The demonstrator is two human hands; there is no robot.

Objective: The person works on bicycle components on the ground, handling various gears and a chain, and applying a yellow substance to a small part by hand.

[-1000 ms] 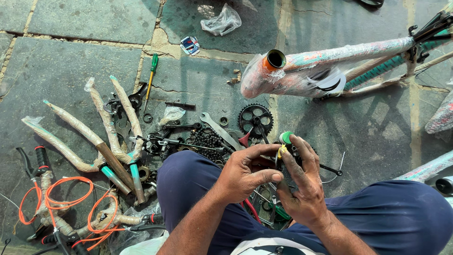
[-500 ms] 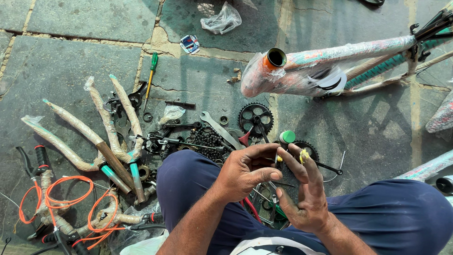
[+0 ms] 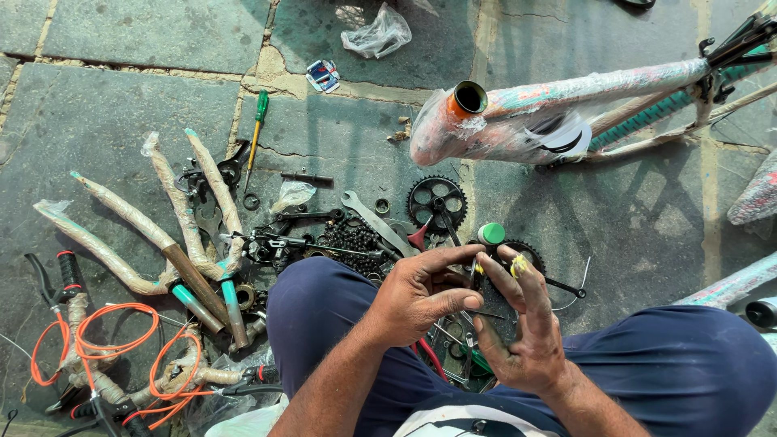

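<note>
My left hand (image 3: 421,291) pinches a small dark metal part with thumb and fingertips, just over my knees. My right hand (image 3: 522,324) is beside it, palm toward it and fingers spread, with yellow grease on the fingertips; a thin metal pin (image 3: 479,312) shows between the two hands. Just beyond the fingers stand a green-capped tub (image 3: 490,234) and a black toothed ring (image 3: 530,252). A black sprocket (image 3: 435,201), a flat wrench (image 3: 376,220) and a heap of chain (image 3: 348,236) lie on the stone floor in front of me.
A paper-wrapped bicycle frame (image 3: 566,113) lies at upper right. Wrapped tubes (image 3: 162,235), orange cable loops (image 3: 105,348) and black-grip handlebars (image 3: 48,279) lie at left. A green screwdriver (image 3: 257,133), a small packet (image 3: 323,75) and a plastic bag (image 3: 376,34) lie farther off.
My hands were clasped together around the part; the right hand has since opened and drawn its greasy fingers back. The left hand keeps its pinch.
</note>
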